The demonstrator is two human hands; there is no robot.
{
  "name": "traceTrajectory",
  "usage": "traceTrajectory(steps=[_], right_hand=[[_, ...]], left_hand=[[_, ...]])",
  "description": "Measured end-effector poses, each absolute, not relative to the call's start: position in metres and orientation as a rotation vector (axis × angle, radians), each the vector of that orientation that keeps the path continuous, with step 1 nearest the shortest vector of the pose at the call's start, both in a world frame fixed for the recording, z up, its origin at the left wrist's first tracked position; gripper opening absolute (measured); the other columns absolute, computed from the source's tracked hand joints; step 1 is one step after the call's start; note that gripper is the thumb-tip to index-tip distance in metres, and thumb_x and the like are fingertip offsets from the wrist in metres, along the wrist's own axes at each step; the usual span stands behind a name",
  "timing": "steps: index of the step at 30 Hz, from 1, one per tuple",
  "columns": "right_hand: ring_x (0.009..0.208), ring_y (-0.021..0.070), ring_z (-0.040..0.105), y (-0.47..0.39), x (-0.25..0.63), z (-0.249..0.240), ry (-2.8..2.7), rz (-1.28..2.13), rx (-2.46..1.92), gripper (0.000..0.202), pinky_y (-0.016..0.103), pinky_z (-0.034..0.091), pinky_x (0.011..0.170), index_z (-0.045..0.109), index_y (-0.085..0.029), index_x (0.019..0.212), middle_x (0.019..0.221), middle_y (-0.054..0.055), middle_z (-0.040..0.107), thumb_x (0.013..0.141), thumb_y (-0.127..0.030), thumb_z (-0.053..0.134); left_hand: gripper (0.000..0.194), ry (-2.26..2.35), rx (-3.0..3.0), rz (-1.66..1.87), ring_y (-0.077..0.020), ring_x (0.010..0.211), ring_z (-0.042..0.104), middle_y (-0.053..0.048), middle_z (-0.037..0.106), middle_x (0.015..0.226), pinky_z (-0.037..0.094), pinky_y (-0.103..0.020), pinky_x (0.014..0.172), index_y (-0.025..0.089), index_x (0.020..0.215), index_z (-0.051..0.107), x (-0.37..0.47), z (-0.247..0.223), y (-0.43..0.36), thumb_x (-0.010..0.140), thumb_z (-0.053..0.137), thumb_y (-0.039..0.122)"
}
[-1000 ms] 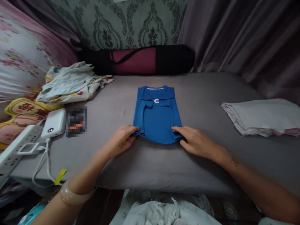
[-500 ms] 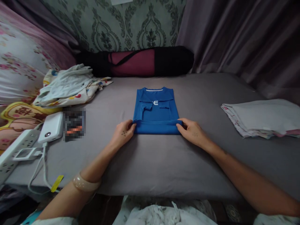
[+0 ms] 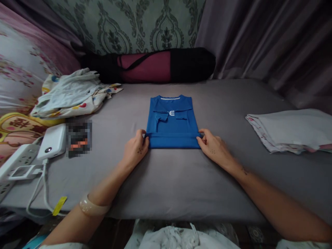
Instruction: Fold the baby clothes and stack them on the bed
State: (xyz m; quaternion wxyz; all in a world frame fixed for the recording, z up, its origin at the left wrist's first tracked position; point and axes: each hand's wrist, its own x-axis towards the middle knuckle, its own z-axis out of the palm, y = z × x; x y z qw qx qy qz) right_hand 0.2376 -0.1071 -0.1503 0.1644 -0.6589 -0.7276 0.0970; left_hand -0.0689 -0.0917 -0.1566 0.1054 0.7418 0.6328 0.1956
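A blue shirt lies on the grey sheet, its sides and sleeves folded inward and its neckline at the far end. The near edge is turned up into a flat band across the full width. My left hand pinches the left end of that band between thumb and fingers. At the right end, my right hand pinches the band in the same way. A white letter mark shows at the shirt's middle.
Crumpled light clothes lie at the back left, folded cloths at the right. A black and maroon bag lies along the wall. A power bank, a power strip and cables are at the left.
Both hands keep their places at the ends of the band, with slight finger shifts. The band looks a little flatter. The view has moved slightly.
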Motion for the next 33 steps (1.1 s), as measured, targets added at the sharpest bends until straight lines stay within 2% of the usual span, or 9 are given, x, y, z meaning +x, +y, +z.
traceTrajectory(steps=[4, 8, 10, 13, 15, 17, 21, 28, 33], right_hand=[[0.068, 0.0218, 0.065, -0.107, 0.240, -0.149, -2.082, 0.293, -1.885, 0.035, 0.030, 0.046, 0.060, 0.055, -0.020, 0.123, 0.074, 0.003, 0.068, 0.093, -0.032, 0.043], [0.089, 0.0255, 0.066, -0.111, 0.239, -0.144, -2.099, 0.169, -1.802, 0.037, 0.038, 0.051, 0.076, 0.057, -0.019, 0.123, 0.099, 0.011, 0.069, 0.096, -0.032, 0.034], [0.112, 0.0287, 0.059, -0.115, 0.233, -0.139, -2.157, 0.069, -1.696, 0.042, 0.043, 0.048, 0.092, 0.053, -0.016, 0.130, 0.122, 0.015, 0.062, 0.098, -0.033, 0.031], [0.139, 0.0292, 0.032, -0.123, 0.216, -0.134, -2.338, 0.035, -1.523, 0.053, 0.049, 0.031, 0.112, 0.037, -0.011, 0.145, 0.149, 0.017, 0.039, 0.099, -0.037, 0.030], [0.145, 0.0271, 0.018, -0.128, 0.202, -0.133, -2.454, 0.054, -1.446, 0.056, 0.050, 0.023, 0.117, 0.030, -0.008, 0.149, 0.156, 0.015, 0.027, 0.100, -0.037, 0.028], [0.146, 0.0254, 0.014, -0.131, 0.189, -0.136, -2.525, 0.080, -1.415, 0.058, 0.049, 0.019, 0.118, 0.028, -0.007, 0.149, 0.157, 0.015, 0.023, 0.101, -0.037, 0.026], [0.147, 0.0243, 0.013, -0.133, 0.176, -0.143, -2.570, 0.112, -1.416, 0.061, 0.048, 0.017, 0.119, 0.029, -0.006, 0.149, 0.157, 0.014, 0.023, 0.101, -0.043, 0.026], [0.147, 0.0246, 0.012, -0.130, 0.176, -0.149, -2.648, 0.143, -1.373, 0.065, 0.049, 0.015, 0.119, 0.028, -0.010, 0.151, 0.158, 0.010, 0.021, 0.100, -0.052, 0.024], [0.146, 0.0259, 0.016, -0.128, 0.175, -0.150, -2.683, 0.212, -1.393, 0.067, 0.051, 0.016, 0.118, 0.029, -0.010, 0.150, 0.157, 0.011, 0.022, 0.099, -0.053, 0.024]], left_hand=[[0.028, 1.870, 2.206, 0.579, -0.0178, 0.067, 0.060, -0.002, 0.060, 0.073, 0.046, -0.029, 0.067, 0.017, 0.118, 0.047, -0.073, -0.157, -0.093, 0.093, 0.039, 0.028], [0.032, 1.813, 2.443, 0.695, -0.0253, 0.102, 0.060, -0.015, 0.063, 0.107, 0.048, -0.041, 0.089, 0.015, 0.123, 0.048, -0.071, -0.149, -0.098, 0.094, 0.039, 0.027], [0.036, 1.705, 2.574, 0.668, -0.0285, 0.124, 0.050, -0.018, 0.055, 0.128, 0.043, -0.046, 0.101, 0.015, 0.129, 0.046, -0.062, -0.141, -0.105, 0.096, 0.037, 0.026], [0.044, 1.484, 2.730, 0.543, -0.0298, 0.142, 0.028, -0.016, 0.042, 0.147, 0.030, -0.050, 0.113, 0.014, 0.139, 0.040, -0.040, -0.132, -0.116, 0.098, 0.035, 0.029], [0.050, 1.418, 2.794, 0.457, -0.0302, 0.145, 0.020, -0.017, 0.036, 0.152, 0.024, -0.052, 0.116, 0.011, 0.143, 0.037, -0.024, -0.132, -0.122, 0.099, 0.033, 0.033], [0.053, 1.396, 2.838, 0.383, -0.0303, 0.146, 0.017, -0.018, 0.032, 0.154, 0.020, -0.052, 0.117, 0.007, 0.144, 0.035, -0.012, -0.136, -0.124, 0.099, 0.030, 0.036], [0.058, 1.409, 2.871, 0.286, -0.0306, 0.147, 0.014, -0.019, 0.027, 0.155, 0.016, -0.052, 0.118, 0.003, 0.145, 0.033, -0.006, -0.148, -0.121, 0.100, 0.025, 0.039], [0.061, 1.444, 2.814, 0.209, -0.0277, 0.146, 0.017, -0.014, 0.027, 0.156, 0.017, -0.051, 0.118, 0.008, 0.147, 0.033, -0.013, -0.161, -0.119, 0.100, 0.021, 0.045], [0.061, 1.509, 2.751, 0.141, -0.0324, 0.146, 0.018, -0.014, 0.026, 0.156, 0.020, -0.061, 0.114, 0.011, 0.148, 0.031, -0.012, -0.163, -0.122, 0.099, 0.021, 0.047]])
